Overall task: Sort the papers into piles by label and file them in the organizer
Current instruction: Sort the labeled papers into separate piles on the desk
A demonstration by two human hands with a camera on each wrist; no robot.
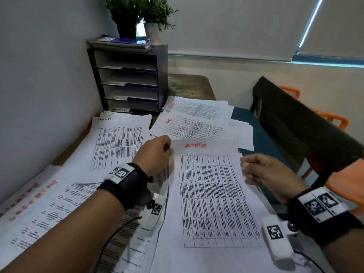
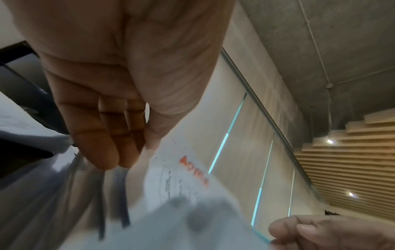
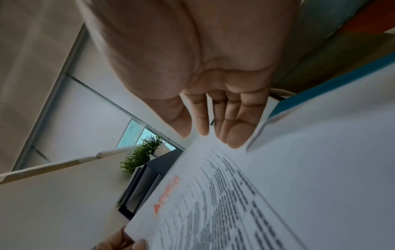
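Both hands pinch ADMIN sheet [image 1: 214,194], sorting.
Left hand [image 1: 155,154] and right hand [image 1: 264,172] clamp its edges; uneven pull could tear it.

The ADMIN sheet [image 1: 214,196] is white with a red hand-lettered label above a black-ruled grid of dense black print, and the HR pile [image 1: 197,123] beyond it and the sheets at the left edge [image 1: 29,203] carry red lettering too (the left-edge words are too blurred to read), while the pile nearer the wall [image 1: 118,146] has a small black label. The organizer [image 1: 130,79] is black with pale grey shelves, and the two plants [image 1: 137,12] on top are green, one in a black pot, one in white. Both wristbands [image 1: 126,182] are black with black-and-white square markers, the chair [image 1: 299,123] is black, and orange frames [image 1: 334,119] show behind it.
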